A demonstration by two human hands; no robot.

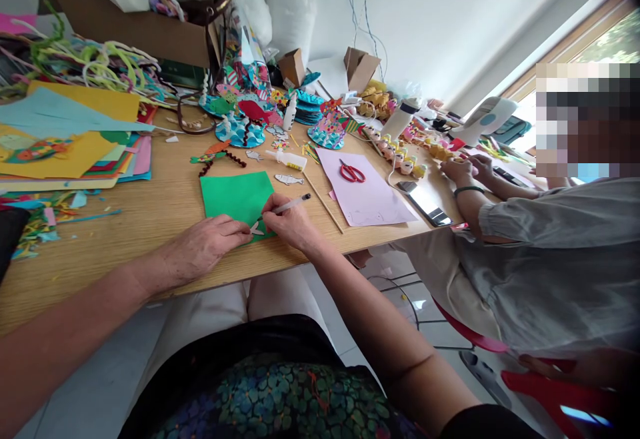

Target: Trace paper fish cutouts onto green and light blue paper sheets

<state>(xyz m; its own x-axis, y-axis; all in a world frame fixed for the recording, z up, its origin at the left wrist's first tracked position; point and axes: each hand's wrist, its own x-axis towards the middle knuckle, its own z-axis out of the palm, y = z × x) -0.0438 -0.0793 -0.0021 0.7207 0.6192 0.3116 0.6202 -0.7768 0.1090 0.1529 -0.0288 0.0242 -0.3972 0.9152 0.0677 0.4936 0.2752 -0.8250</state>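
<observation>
Left hand, laid flat, pins a cutout partly hidden under its fingertips to green paper; right hand clamps a pen.

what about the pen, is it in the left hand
No, the pen is held in the fingers of the right hand.

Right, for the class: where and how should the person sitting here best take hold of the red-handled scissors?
Probably by the red handle loops, coming from the near table edge. The scissors lie flat on the lilac sheet, with loops toward the wearer and blades pointing away. The right hand is nearer but holds a pen, so that should go down first.
</observation>
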